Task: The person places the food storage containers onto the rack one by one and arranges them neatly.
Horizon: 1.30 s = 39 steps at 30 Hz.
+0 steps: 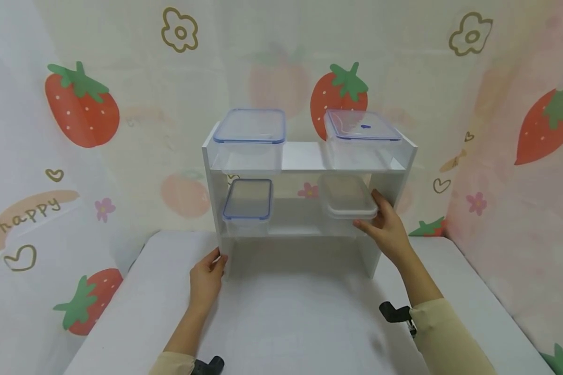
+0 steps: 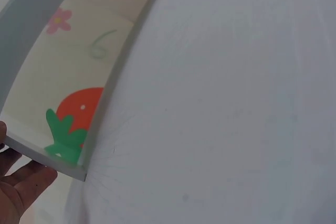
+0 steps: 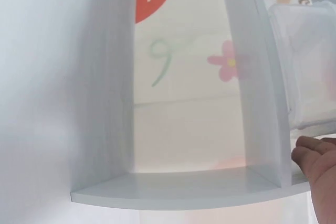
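Observation:
A white two-tier shelf [image 1: 305, 229] stands on the white-covered table. My left hand [image 1: 207, 276] pinches the lower front edge of its left side panel [image 2: 47, 160], thumb on one face and fingers on the other. On the lower tier, at the right, sits a clear food container with a whitish lid [image 1: 349, 200]. My right hand [image 1: 387, 229] holds this container by its right front corner, thumb low at the front and fingers along the right side. In the right wrist view the container [image 3: 312, 66] shows just beyond the fingertips.
A blue-rimmed food container [image 1: 248, 200] sits at the left of the lower tier. Two larger blue-rimmed containers stand on top, one left [image 1: 251, 138] and one right [image 1: 363, 138]. Behind hangs a strawberry-print curtain [image 1: 272, 62]. The white tabletop [image 1: 286, 323] spreads in front.

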Tool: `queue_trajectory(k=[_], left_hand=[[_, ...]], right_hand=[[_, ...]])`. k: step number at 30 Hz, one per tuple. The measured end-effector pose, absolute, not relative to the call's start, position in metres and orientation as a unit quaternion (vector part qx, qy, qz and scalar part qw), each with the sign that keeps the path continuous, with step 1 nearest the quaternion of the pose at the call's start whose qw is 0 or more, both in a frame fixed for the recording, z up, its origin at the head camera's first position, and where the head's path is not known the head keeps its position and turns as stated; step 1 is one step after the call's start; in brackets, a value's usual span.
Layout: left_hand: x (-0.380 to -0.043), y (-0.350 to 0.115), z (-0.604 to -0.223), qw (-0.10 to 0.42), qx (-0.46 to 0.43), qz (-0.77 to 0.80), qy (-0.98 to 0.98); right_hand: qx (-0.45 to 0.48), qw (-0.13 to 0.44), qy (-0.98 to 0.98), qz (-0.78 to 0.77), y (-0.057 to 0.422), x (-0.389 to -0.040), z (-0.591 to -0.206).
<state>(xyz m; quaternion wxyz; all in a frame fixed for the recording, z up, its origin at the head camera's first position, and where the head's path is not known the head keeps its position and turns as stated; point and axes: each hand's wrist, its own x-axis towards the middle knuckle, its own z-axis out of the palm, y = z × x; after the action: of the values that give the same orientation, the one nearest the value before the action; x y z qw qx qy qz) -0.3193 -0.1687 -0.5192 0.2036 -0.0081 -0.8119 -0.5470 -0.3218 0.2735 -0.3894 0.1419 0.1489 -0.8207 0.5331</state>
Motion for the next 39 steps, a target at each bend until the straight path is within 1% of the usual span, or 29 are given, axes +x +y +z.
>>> queue_trajectory(k=[6,18,26,31,39], left_hand=[[-0.320,-0.170,-0.519,0.201,-0.004,-0.543,-0.815],[-0.322,-0.171,-0.520,0.201,-0.010,-0.544,-0.815],[-0.320,-0.169,-0.521,0.197,0.001,-0.550,-0.811],[-0.321,-0.166,-0.519,0.199,-0.009,-0.557,-0.806],[-0.319,-0.167,-0.518,0.204,-0.006,-0.549,-0.811]], right_hand=[[0.147,0.154,-0.820,0.531,0.271,-0.316,-0.388],[0.127,0.197,-0.829,0.507,0.268,-0.304,-0.392],[0.123,0.218,-0.837,0.486,0.270,-0.296,-0.399],[0.111,0.229,-0.835,0.488,0.274,-0.289,-0.404],[0.138,0.253,-0.806,0.517,0.272,-0.281,-0.411]])
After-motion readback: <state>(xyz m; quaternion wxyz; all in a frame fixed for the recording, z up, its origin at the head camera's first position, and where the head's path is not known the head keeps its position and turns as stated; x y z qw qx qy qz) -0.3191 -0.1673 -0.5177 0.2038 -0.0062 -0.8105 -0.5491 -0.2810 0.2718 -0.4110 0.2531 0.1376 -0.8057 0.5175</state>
